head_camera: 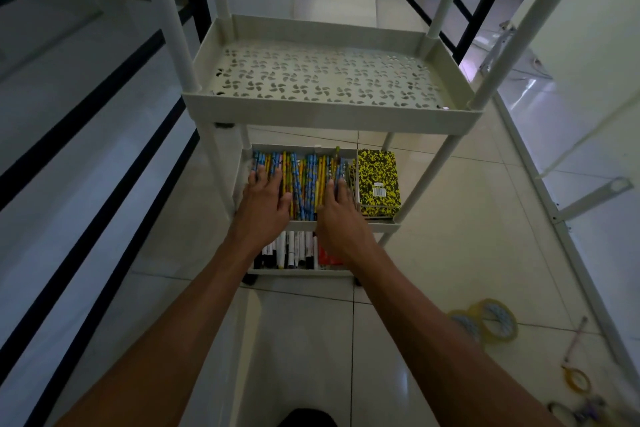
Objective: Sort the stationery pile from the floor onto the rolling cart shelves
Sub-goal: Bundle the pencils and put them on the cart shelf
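Note:
A white rolling cart (329, 114) stands in front of me with a perforated, bare shelf at the top of the view. On the shelf below it lies a row of colourful pencils (304, 180) and, to their right, a stack of yellow-and-black notebooks (379, 180). My left hand (265, 203) and my right hand (337, 206) both rest flat on the pencils, fingers spread, gripping nothing. The lowest shelf holds white markers (294, 250) and something red (327, 255), partly hidden by my wrists.
Rolls of clear tape (493, 321) lie on the tiled floor at the lower right, with a smaller yellow tape roll (576, 380) and more small items near the corner. A black-barred railing runs along the left. A white frame leans at the right.

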